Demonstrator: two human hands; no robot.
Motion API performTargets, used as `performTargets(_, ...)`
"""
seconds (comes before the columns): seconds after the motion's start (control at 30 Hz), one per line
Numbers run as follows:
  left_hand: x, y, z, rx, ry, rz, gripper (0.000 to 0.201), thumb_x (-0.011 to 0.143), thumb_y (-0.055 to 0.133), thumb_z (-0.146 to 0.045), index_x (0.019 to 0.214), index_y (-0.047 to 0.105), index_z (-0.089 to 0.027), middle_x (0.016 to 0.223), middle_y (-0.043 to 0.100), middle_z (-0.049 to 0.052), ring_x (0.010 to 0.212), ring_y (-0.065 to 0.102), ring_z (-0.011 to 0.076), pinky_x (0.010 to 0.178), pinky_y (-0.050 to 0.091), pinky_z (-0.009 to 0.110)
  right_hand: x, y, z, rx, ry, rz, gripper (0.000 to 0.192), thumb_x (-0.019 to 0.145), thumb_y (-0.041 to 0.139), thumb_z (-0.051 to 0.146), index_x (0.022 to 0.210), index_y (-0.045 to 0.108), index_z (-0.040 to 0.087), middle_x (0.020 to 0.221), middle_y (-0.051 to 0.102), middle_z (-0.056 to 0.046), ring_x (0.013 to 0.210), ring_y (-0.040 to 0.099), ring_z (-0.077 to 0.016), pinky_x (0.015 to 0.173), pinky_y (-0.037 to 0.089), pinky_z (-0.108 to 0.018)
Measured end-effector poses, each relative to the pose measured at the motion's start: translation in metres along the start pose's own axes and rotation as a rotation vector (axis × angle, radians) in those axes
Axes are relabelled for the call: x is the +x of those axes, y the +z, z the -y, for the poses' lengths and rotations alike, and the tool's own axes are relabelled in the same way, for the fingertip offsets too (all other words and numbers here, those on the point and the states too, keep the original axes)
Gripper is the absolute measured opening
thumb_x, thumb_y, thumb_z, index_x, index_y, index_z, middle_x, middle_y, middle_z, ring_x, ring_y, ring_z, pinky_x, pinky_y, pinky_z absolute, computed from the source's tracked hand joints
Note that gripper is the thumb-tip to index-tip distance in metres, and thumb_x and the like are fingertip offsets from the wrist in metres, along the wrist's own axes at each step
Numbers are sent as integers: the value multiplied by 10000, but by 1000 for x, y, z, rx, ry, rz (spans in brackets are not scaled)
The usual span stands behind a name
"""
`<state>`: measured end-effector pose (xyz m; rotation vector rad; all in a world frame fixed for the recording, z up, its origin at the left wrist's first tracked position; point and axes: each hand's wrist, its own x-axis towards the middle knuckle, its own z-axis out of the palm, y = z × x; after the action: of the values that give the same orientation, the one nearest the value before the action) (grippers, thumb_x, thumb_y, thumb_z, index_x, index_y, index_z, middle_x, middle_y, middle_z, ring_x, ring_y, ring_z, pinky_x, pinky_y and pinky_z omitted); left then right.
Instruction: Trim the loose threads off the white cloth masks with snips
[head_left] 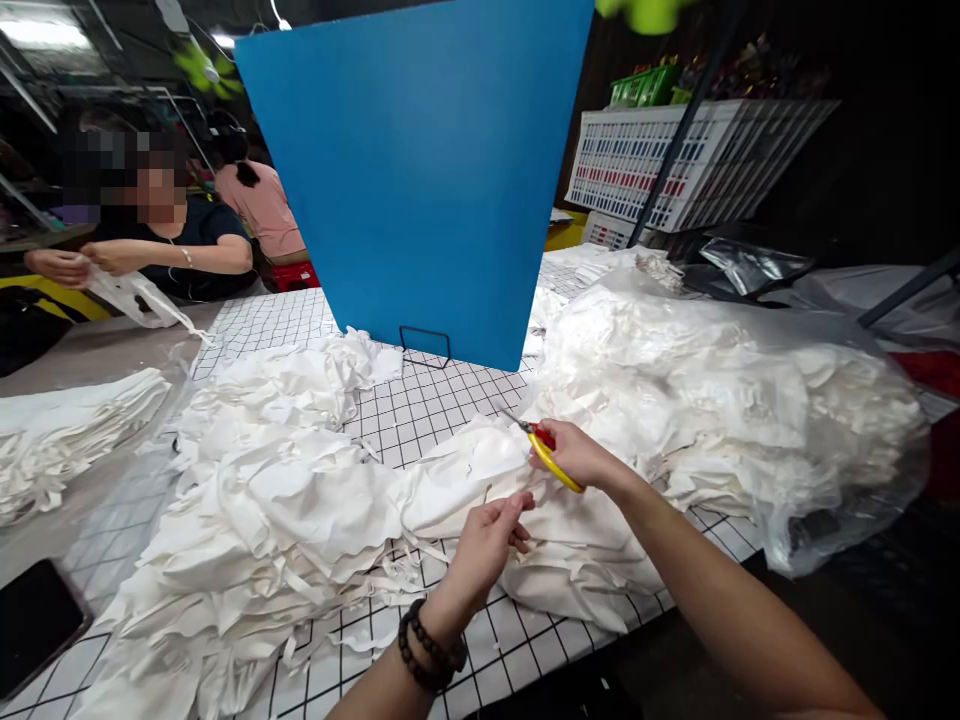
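My right hand point(574, 455) grips a pair of scissors point(553, 464) with yellow and red handles, their blades pointing up and left over the white cloth. Just left of and below it, my left hand point(487, 545) is closed, thumb against the curled fingers; whatever they pinch is too small to make out. A beaded bracelet point(429, 645) circles the left wrist. Beneath both hands lie white cloth pieces point(442, 490), and a large loose heap of white cloth point(262, 500) with thin straps spreads to the left.
A clear plastic bag point(817, 420) of white cloth bulges on the right. An upright blue board point(427, 180) stands behind, on the grid-patterned table point(405, 420). At left are a phone point(37, 625), a stack of cloth point(82, 420) and a co-worker point(187, 250) handling white cloth.
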<state>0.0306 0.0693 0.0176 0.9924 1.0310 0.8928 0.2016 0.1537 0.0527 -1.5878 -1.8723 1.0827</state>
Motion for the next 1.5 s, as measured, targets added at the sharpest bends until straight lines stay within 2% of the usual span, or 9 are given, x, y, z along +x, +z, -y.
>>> performTargets(0.13, 4, 19, -8, -155, 152, -137, 412, 882, 544, -514, 772, 686, -143, 623, 517, -10, 545, 394, 97, 525, 339, 219, -25, 1, 24, 334, -64, 23, 355, 677, 743, 412, 800, 488, 198, 782, 633, 3, 714, 627, -161, 684, 506, -290)
performTargets(0.3, -7, 15, -22, -267, 179, -199, 362, 821, 651, -483, 743, 671, -130, 629, 463, -28, 523, 317, 71, 478, 236, 216, -50, 20, 42, 675, -71, 4, 404, 630, 842, 325, 818, 502, 214, 785, 630, 19, 798, 639, -168, 760, 512, -298)
performTargets(0.43, -16, -2, -29, -369, 188, -232, 366, 832, 641, -485, 827, 663, -120, 576, 468, -46, 469, 298, 52, 454, 218, 206, -57, 29, 45, 625, -98, 70, 296, 737, 783, 324, 802, 518, 208, 869, 643, -10, 829, 635, -172, 748, 510, -300)
performTargets(0.6, -37, -23, -50, -354, 203, -131, 338, 909, 546, -454, 927, 614, -124, 666, 628, 10, 476, 413, 63, 482, 337, 199, -51, 29, 49, 468, -337, -114, 177, 822, 707, 269, 910, 559, 227, 905, 619, -23, 848, 593, -167, 725, 472, -279)
performTargets(0.77, -52, -30, -57, -164, 162, 29, 324, 897, 576, -416, 911, 663, -105, 818, 673, 60, 582, 510, 86, 565, 417, 215, -38, 41, 48, 469, -472, 140, 133, 847, 667, 226, 891, 542, 231, 924, 620, -22, 739, 568, -139, 660, 464, -268)
performTargets(0.93, -50, -34, -44, -117, 202, -86, 317, 877, 599, -426, 877, 694, -124, 811, 633, 43, 573, 519, 84, 556, 430, 213, -32, 54, 40, 566, -441, -61, 222, 813, 700, 195, 790, 480, 221, 847, 630, -2, 747, 570, -137, 687, 460, -265)
performTargets(1.1, -46, -34, -35, -70, 352, -251, 294, 874, 603, -412, 841, 728, -148, 1269, 516, 107, 505, 457, 18, 488, 428, 209, -37, 68, 36, 556, -354, -107, 215, 779, 727, 205, 831, 518, 222, 826, 623, 4, 751, 580, -145, 701, 479, -270)
performTargets(1.3, -40, -32, -29, -294, 335, -67, 262, 888, 599, -369, 851, 699, -130, 650, 617, 22, 536, 534, 103, 553, 458, 229, -41, 66, 31, 481, -253, 6, 246, 775, 726, 322, 823, 507, 221, 816, 612, 5, 704, 560, -142, 654, 459, -257)
performTargets(1.5, -39, -37, -26, 3, 459, -207, 247, 907, 596, -292, 735, 695, -144, 675, 648, 38, 799, 629, 166, 791, 469, 268, -63, 19, 29, 15, -237, 60, 317, 727, 760, 314, 786, 462, 223, 720, 482, 42, 649, 429, -133, 604, 381, -250)
